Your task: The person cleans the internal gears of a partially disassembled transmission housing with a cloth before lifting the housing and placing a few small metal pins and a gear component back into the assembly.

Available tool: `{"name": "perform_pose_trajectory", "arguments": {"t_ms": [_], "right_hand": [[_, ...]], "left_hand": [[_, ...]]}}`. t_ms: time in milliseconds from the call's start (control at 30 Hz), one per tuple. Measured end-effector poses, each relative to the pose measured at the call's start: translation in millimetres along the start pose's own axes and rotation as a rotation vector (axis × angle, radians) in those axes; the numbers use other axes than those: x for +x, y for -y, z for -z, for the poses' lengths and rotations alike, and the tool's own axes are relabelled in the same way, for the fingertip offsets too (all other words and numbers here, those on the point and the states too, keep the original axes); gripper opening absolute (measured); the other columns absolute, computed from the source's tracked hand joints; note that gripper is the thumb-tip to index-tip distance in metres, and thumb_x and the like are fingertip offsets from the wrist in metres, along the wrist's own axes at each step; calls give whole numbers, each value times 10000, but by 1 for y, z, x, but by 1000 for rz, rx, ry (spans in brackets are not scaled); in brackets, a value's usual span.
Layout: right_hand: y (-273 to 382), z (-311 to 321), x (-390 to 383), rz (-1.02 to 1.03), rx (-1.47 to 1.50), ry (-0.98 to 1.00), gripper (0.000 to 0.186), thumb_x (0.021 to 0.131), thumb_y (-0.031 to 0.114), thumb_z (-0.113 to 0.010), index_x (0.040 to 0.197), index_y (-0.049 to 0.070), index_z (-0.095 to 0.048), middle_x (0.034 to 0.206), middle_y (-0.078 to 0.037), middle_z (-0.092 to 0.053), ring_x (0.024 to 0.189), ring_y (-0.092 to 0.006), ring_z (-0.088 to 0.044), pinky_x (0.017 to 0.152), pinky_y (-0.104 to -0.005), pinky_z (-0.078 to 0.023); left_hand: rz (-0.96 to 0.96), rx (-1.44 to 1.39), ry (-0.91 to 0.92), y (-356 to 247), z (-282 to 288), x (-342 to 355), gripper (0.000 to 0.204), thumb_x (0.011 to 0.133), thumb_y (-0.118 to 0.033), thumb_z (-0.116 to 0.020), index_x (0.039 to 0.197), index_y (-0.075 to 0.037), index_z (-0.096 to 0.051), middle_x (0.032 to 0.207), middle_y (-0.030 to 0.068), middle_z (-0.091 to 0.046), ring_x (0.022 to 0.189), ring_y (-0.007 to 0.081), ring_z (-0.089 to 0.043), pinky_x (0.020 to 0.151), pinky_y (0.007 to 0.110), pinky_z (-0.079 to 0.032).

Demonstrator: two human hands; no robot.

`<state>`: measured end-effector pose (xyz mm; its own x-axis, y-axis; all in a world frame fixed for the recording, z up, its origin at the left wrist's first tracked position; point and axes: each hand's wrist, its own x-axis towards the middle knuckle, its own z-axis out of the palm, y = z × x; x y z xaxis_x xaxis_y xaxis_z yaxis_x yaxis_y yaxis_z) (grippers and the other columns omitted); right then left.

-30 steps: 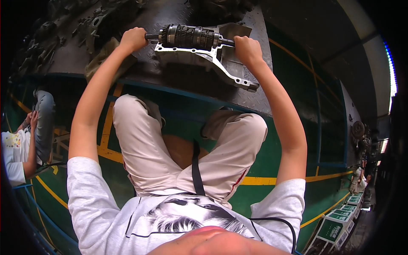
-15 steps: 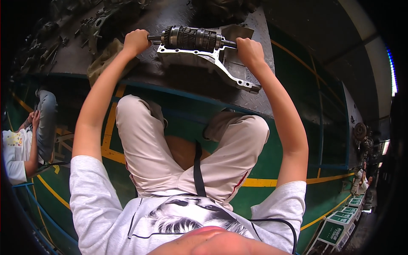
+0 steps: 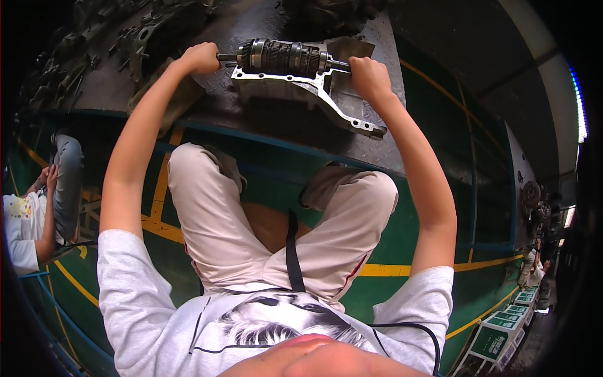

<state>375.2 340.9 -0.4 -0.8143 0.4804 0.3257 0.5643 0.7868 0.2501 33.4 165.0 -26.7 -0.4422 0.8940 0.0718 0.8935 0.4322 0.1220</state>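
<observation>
A dark metal gear shaft (image 3: 282, 57) with several toothed gears lies across the top of an open silvery gearbox housing (image 3: 308, 83) on the workbench. Its thin left end is gripped by my left hand (image 3: 201, 58), fingers closed round it. On the opposite end, my right hand (image 3: 369, 74) is wrapped round the shaft just past the housing's right side. The gears sit at the level of the housing's rim; how deep they rest inside is hidden. A curved arm of the housing reaches toward the bench's near edge.
The metal workbench (image 3: 392, 147) has a blue near edge above my knees. A brown cloth (image 3: 164, 103) lies left of the housing, with several dark metal parts (image 3: 147, 38) beyond. Another person (image 3: 38, 213) sits at the left. Green-topped boxes (image 3: 493, 336) stand at the lower right.
My left forearm and elbow have shifted slightly outward to the left, and the left hand has moved a touch left. The right hand and the housing look unmoved.
</observation>
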Motion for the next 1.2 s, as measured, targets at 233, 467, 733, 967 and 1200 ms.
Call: {"name": "perform_pose_trajectory", "arguments": {"t_ms": [233, 467, 733, 967, 1200], "right_hand": [[0, -5, 1, 2, 0, -36, 90, 790, 50, -545, 770, 52, -632, 753, -166, -670, 727, -336, -673, 637, -426, -534], [1, -3, 0, -4, -1, -38, 86, 796, 53, -541, 771, 54, -624, 751, -167, -671, 735, -336, -677, 646, -423, -539], [4, 1, 3, -7, 13, 18, 95, 786, 55, -558, 776, 53, -652, 767, -169, -676, 737, -337, -677, 657, -420, -542], [1, 12, 6, -54, 33, 164, 111, 763, 65, -586, 810, 32, -681, 809, -182, -678, 766, -341, -674, 703, -424, -541], [-2, 19, 19, -73, 136, 411, 174, 752, 91, -599, 868, -3, -689, 891, -224, -672, 870, -366, -658, 756, -416, -531]], "left_hand": [[-44, -31, 407, 10, 7, 17, 246, 633, -146, -638, 775, 54, -656, 753, 197, -661, 747, 303, -658, 660, 375, -497], [-24, 34, 169, 2, 4, 3, 251, 630, -170, -650, 790, 22, -680, 831, 218, -674, 803, 358, -665, 704, 390, -522], [-159, 68, -812, 6, -57, -18, 140, 732, -191, -648, 702, -72, -580, 698, 121, -627, 701, 301, -625, 644, 411, -466], [-208, 63, -849, -3, -54, -22, 110, 732, -146, -644, 739, -80, -556, 714, 82, -600, 742, 272, -600, 674, 385, -436], [-203, 42, -813, 5, -58, -17, 94, 733, -128, -617, 721, -71, -543, 708, 84, -600, 717, 279, -591, 651, 393, -425]]}}
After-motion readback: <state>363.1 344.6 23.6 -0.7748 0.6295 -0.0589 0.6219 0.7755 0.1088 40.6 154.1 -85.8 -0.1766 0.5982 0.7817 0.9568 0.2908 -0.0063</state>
